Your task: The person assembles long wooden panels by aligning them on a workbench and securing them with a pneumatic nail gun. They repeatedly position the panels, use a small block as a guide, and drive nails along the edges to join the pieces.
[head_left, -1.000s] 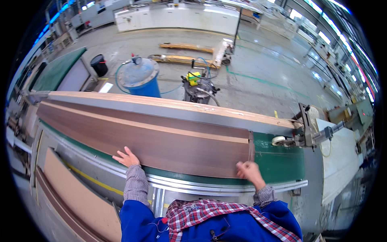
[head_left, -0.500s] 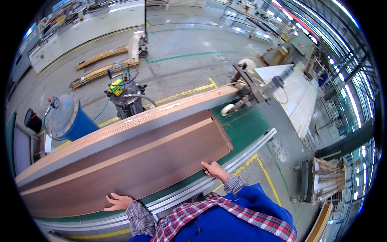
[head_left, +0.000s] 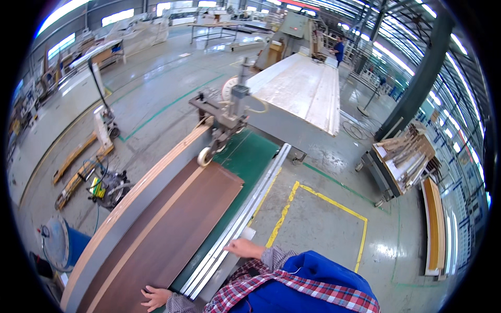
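Observation:
A long brown board (head_left: 177,219) with a pale lengthwise strip lies on a green belt (head_left: 250,151), alongside a raised wood-edged fence (head_left: 141,193). My left hand (head_left: 155,298) rests near the board's close edge, fingers spread. Over the metal side rail (head_left: 235,224), my right hand (head_left: 244,247) is off the board with its fingers curled in; what they hold, if anything, is hidden. At the board's far end, a small white wheel (head_left: 205,156) on a metal bracket (head_left: 224,117) stands by the end of the pale strip.
A white-topped table (head_left: 297,86) stands beyond the belt. To the right is a cart of wood offcuts (head_left: 404,154) near a dark column (head_left: 417,73). A blue drum (head_left: 75,242), a black-and-yellow machine (head_left: 107,188) and a pallet jack (head_left: 102,128) stand left. Someone in blue (head_left: 339,51) is far off.
My view has swung right. The board's far end has come forward to the white wheel. My right hand has left the board's edge and drawn back over the rail; my left remains at the board.

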